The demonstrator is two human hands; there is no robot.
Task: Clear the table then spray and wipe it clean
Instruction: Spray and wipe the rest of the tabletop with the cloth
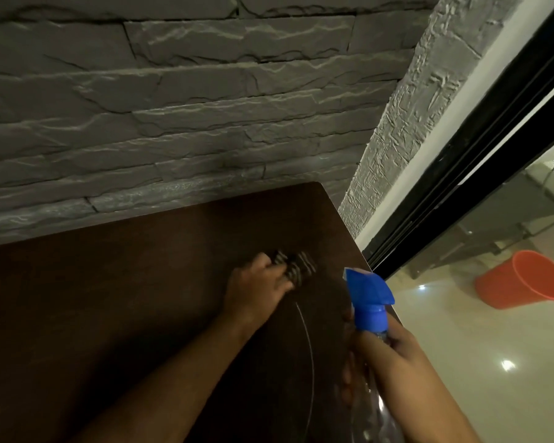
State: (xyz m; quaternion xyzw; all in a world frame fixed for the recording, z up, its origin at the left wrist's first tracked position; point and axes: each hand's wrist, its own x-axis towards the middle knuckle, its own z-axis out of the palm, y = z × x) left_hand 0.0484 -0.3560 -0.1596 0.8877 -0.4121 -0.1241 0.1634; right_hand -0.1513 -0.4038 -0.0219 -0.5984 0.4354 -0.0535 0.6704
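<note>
- Table [115, 314], dark brown wood, lay below the camera with its far edge against a grey stone-pattern wall [173, 107].
- Left hand [256, 289] pressed a striped cloth [296, 266] onto the tabletop near the far right corner; both were blurred, so I could not tell whether the fingers curled round it.
- Right hand [387, 356] gripped the neck of a clear spray bottle [370, 302] with a blue trigger head, held over the table's right edge.
- An orange bucket [525, 279] lay tipped on the glossy floor [493, 378] to the right, well apart from the table.
</note>
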